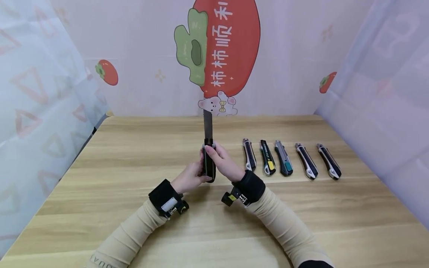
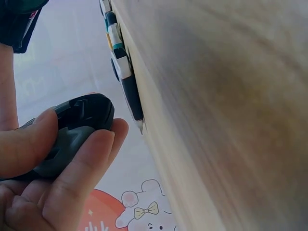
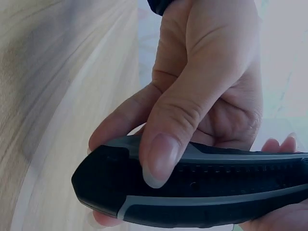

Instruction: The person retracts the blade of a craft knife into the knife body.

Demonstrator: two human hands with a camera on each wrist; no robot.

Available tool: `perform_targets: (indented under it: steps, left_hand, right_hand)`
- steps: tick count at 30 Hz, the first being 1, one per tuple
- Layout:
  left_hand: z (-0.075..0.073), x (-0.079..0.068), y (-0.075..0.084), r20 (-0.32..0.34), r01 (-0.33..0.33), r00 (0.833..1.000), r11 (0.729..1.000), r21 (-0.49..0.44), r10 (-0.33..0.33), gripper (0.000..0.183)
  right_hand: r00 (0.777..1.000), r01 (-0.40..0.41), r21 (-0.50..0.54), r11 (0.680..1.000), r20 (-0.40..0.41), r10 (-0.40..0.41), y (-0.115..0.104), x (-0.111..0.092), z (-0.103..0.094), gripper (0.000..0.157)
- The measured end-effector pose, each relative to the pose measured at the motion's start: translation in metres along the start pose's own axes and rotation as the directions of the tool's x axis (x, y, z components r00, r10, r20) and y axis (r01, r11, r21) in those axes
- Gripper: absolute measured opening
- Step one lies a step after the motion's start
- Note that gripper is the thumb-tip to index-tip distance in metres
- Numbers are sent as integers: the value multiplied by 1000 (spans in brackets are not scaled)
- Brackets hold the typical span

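Both hands hold one utility knife over the middle of the table, with a black handle and grey edging. Its long dark blade is out and points away from the person. My left hand grips the tail end, its thumb lying across the handle in the right wrist view. Nearer the blade, my right hand pinches the handle, with the thumb on top. In the left wrist view the knife's dark end rests between the left thumb and fingers.
Right of the hands, several utility knives lie in a row on the wooden table: one with a yellow slider, one grey with teal, others black and white. A patterned cloth hangs behind, with cloth at both sides.
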State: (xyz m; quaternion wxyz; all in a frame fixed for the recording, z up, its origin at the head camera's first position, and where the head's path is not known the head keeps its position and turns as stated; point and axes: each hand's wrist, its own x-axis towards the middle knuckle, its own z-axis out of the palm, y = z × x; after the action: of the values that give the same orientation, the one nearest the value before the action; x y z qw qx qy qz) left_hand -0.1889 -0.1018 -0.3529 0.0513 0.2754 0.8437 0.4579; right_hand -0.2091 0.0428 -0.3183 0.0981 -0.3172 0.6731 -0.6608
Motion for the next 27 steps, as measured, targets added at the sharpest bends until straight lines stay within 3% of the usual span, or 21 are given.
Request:
perform_targets:
  steps: [10,21,27]
  left_hand:
    - [-3,0,3,-1,4,1000,999,38,-4,32]
    - [-4,1,2,1,15,1000,998,62,-15,30]
    - [-4,2,2,6,14,1000,999,52,-14,34]
  right_hand:
    - [999,3,54,999,39,-5,-2,0,1,23]
    - [998,12,-22,1000,56,-11,-1,1,0,18]
    - [998,-8,56,998,60,5,1,0,0,19]
